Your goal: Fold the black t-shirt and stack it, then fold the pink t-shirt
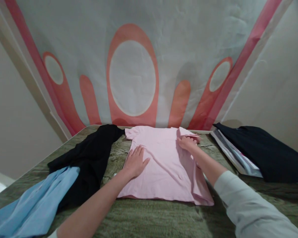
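Observation:
A pink short-sleeved T-shirt (159,165) lies spread on the wood-patterned table (149,218), its hem toward me and its collar end at the back. My left hand (136,162) rests flat on the shirt's left side with the fingers stretched out. At the upper right, my right hand (187,143) has its fingers closed on the shirt's edge near the sleeve. The cloth there is lifted and partly folded over. Along the right side, the fabric forms loose folds down to the hem. A diagonal crease crosses the shirt's middle.
A crumpled black garment (91,158) lies to the left, with a light blue garment (37,201) in front of it. At the right sits a stack of folded clothes (235,155) topped by a dark garment (268,152). Behind the table hangs a printed backdrop (132,76).

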A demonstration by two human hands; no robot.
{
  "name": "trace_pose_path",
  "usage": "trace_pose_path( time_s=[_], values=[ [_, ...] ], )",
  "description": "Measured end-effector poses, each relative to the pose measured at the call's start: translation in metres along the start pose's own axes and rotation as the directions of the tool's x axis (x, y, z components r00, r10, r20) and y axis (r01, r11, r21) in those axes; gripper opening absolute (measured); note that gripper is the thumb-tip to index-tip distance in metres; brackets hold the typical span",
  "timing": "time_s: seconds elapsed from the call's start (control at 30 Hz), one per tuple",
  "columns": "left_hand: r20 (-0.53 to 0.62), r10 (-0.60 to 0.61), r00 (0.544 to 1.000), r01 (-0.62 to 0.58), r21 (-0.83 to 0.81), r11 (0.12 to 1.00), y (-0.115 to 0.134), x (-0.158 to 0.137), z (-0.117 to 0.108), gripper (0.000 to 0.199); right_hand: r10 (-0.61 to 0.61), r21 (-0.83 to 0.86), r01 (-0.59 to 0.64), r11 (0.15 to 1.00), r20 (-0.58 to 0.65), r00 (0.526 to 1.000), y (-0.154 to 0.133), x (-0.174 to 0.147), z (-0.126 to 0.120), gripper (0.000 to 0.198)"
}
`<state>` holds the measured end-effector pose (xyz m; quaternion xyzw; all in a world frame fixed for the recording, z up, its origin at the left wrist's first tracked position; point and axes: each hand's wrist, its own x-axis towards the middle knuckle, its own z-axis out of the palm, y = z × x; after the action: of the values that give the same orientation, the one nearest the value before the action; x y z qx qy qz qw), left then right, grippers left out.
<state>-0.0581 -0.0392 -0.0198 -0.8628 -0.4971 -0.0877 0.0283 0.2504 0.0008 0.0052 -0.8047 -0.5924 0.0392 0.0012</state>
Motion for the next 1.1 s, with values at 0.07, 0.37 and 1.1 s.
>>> trace_pose_path(
  time_s=[0.07, 0.37, 1.1],
  values=[
    [-0.005, 0.023, 1.0, -0.023, -0.009, 1.0, -0.002, -0.001, -0.001, 0.062, 0.135, 0.005, -0.136, 0.991, -0.09, 0.987, 0.024, 0.001, 0.0, 0.058],
    [-0.029, 0.051, 0.998, -0.05, 0.056, 0.997, -0.008, -0.002, 0.002, 0.061, -0.309, 0.009, 0.318, 0.948, -0.218, 0.926, 0.022, -0.091, -0.004, 0.029],
    [-0.042, 0.081, 0.996, -0.077, 0.083, 0.994, -0.012, 0.002, 0.007, 0.062, -0.684, 0.234, 0.713, 0.661, -0.203, 0.701, 0.05, -0.124, -0.022, 0.021]
  ],
)
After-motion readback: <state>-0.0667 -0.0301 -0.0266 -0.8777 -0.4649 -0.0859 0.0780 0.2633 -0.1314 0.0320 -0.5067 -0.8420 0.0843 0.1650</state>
